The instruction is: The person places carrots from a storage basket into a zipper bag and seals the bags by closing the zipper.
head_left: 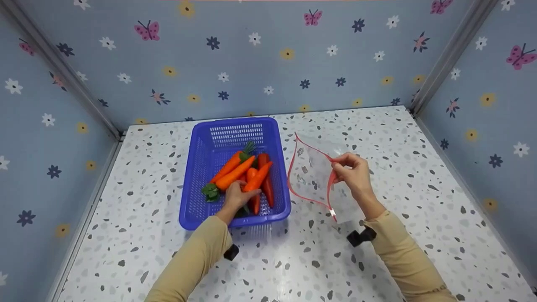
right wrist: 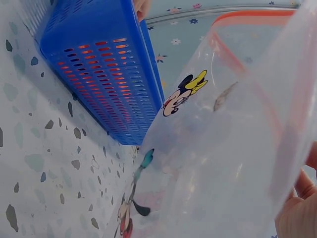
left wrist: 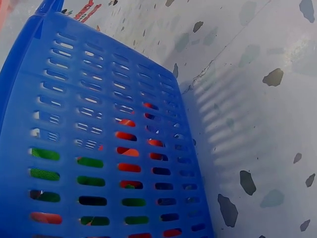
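Observation:
My left hand reaches into the blue plastic basket, its fingers and thumb around the lower end of an orange carrot. More orange and red carrots lie beneath and beside it, some with green tops. To the right, my right hand pinches the red rim of a clear zip bag, whose mouth gapes toward the basket. Cartoon prints show on the bag in the right wrist view. Basket wall fills much of the left wrist view and hides my left hand there.
The speckled white table carries the basket left of centre. Flower-patterned panels enclose the back and both sides. A white slider sits at the near corner of the bag's red zip.

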### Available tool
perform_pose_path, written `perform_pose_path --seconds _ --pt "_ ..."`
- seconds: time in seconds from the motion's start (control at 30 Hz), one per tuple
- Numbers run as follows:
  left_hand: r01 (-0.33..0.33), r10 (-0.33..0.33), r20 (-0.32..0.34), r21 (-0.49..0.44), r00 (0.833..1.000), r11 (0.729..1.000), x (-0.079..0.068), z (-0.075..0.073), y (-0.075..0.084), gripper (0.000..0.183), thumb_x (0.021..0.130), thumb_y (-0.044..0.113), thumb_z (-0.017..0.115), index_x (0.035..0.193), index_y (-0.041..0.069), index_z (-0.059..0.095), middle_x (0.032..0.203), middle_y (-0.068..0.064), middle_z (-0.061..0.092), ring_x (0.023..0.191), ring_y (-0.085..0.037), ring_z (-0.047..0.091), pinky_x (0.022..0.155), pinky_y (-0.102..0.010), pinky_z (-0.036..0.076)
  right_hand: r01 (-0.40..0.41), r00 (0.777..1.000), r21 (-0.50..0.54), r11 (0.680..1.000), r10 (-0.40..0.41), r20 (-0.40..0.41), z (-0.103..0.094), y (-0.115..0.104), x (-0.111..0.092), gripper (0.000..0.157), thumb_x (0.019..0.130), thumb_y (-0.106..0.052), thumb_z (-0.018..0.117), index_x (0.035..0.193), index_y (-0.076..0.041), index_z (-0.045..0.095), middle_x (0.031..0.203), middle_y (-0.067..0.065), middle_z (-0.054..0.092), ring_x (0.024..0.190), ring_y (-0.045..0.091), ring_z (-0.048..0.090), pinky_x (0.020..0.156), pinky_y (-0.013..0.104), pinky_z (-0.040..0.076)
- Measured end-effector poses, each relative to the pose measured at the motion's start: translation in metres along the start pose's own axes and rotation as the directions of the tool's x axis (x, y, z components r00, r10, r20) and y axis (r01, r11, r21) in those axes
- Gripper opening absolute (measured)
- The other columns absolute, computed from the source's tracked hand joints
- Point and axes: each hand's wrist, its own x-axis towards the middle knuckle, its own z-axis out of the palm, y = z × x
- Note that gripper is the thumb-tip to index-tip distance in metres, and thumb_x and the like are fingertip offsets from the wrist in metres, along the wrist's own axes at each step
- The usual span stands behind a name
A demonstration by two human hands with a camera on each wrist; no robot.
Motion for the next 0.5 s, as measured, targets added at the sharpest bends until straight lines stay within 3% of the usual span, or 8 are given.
perform_pose_path --seconds 0.23,0.5 --pt "-0.008 0.008 -0.035 -0.010 0.999 1.000 -0.0014 -0.0026 0.0015 0.047 0.070 0.024 0.074 0.099 -0.009 0.057 0.096 -0.019 0.058 0.085 -0.029 0.052 0.076 -0.037 0.042 -0.021 1.000 -0.033 0.999 0.021 -0.014 -0.0016 -0.0008 -0.0014 0.009 0.079 0.008 0.055 0.086 0.013 0.057 0.068 0.011 0.053 0.044 0.014 0.053 0.043 0.027 0.048" --pt "0.031 -0.038 -0.056 -0.116 0.998 0.993 -0.0008 -0.0052 0.0087 0.040 0.070 0.023 0.075 0.094 -0.005 0.061 0.085 -0.011 0.054 0.077 -0.023 0.050 0.065 -0.028 0.041 -0.026 1.000 -0.038 0.999 0.025 -0.007 -0.0049 -0.0010 -0.0019 0.009 0.080 0.007 0.055 0.086 0.013 0.057 0.068 0.012 0.053 0.044 0.015 0.053 0.043 0.027 0.048"
